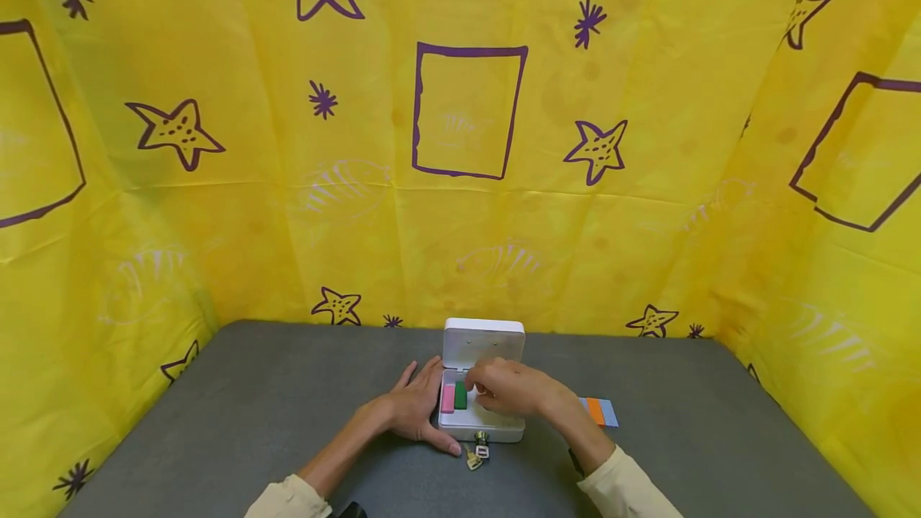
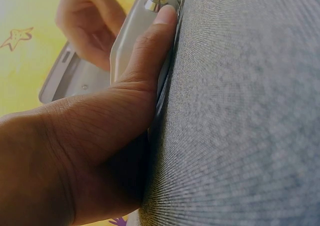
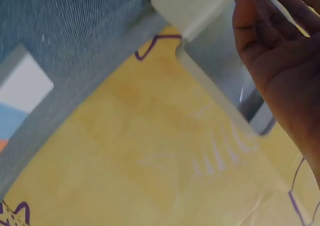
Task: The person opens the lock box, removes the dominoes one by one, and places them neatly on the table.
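A small white metal cash box (image 1: 480,433) stands on the table with its lid (image 1: 484,340) raised at the back. Inside, along the left wall, lie a pink block (image 1: 448,398) and a green block (image 1: 460,396) side by side. My left hand (image 1: 413,410) rests against the box's left side, fingers straight and thumb along the front. The right hand (image 1: 512,387) reaches over the box with bent fingers, fingertips down beside the green block. I cannot tell whether it holds anything, as the fingers hide the spot. Keys (image 1: 473,458) hang from the lock (image 1: 481,438) in front.
To the right of the box, partly behind the right forearm, an orange block (image 1: 596,412) and a blue block (image 1: 609,412) lie side by side on the grey table (image 1: 302,390). A yellow patterned cloth (image 1: 468,246) surrounds the table's back and sides.
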`<state>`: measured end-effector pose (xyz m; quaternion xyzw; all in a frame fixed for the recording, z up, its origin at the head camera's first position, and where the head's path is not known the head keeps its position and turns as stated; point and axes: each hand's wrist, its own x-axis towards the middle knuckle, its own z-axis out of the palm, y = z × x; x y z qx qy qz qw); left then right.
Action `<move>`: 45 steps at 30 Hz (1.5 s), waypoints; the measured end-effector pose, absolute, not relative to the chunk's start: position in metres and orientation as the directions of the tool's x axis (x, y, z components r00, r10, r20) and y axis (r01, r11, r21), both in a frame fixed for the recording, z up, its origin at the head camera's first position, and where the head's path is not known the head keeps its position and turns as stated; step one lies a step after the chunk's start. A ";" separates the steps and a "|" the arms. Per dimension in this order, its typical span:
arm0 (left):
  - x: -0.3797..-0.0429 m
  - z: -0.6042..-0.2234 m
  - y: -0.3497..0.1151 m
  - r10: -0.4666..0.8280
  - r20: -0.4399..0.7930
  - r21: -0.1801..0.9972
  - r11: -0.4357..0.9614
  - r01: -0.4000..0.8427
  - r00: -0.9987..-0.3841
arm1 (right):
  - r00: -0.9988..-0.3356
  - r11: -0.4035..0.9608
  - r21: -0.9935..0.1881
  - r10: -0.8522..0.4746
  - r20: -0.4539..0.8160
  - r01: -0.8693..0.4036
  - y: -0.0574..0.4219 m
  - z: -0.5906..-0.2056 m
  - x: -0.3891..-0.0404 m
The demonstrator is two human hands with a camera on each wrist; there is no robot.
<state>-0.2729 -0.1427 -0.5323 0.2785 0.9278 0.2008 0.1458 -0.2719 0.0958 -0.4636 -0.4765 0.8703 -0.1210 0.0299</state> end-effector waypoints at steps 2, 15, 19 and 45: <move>-0.273 -0.533 -0.142 0.579 -0.158 0.453 0.762 0.462 -0.800 | -0.557 0.539 -0.218 -0.830 0.026 -0.814 0.092 -0.467 -0.270; -0.280 -0.545 -0.142 0.571 -0.129 0.478 0.752 0.453 -0.811 | -0.629 0.620 -0.222 -0.777 -0.037 -0.753 0.088 -0.472 -0.264; -0.275 -0.538 -0.141 0.573 -0.143 0.478 0.754 0.451 -0.807 | -0.720 0.715 -0.189 -0.692 -0.051 -0.673 0.083 -0.476 -0.261; -0.281 -0.544 -0.143 0.560 -0.171 0.474 0.768 0.430 -0.811 | -0.596 0.536 -0.317 -0.792 0.131 -0.782 0.081 -0.479 -0.263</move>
